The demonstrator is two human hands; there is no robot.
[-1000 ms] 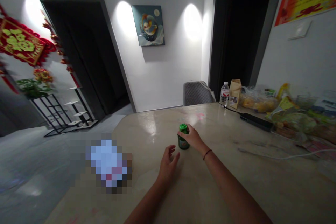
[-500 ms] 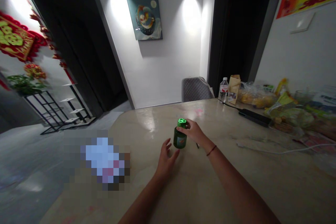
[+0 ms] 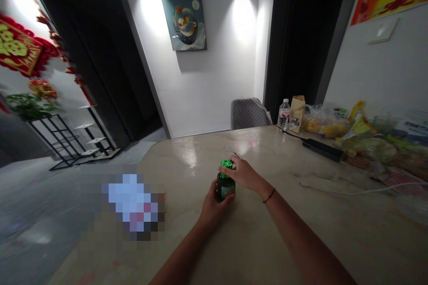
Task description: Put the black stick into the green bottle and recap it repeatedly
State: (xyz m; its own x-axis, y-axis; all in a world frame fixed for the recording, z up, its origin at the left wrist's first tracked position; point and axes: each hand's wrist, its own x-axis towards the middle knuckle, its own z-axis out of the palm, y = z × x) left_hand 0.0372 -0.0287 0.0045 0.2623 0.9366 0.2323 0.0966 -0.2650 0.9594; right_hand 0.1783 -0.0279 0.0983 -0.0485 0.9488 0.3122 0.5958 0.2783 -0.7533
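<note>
A small dark green bottle with a pale label stands upright on the marble-look table. My left hand is wrapped around the lower body from the left, its thumb across the front. From the right, my right hand has its fingers closed on the shiny green cap. A wristband shows on my right wrist. The tip of a thin dark stick-like thing shows just behind my right hand, and the rest of it is hidden.
A water bottle, a paper bag, a black box with a cord and bagged food line the table's right side. A white cable lies nearer. A grey chair stands behind the table. A blurred-out patch covers the left edge.
The bottle has come slightly nearer and to the left, with my right hand on its cap. My left hand, apart from it before, has closed around its body.
</note>
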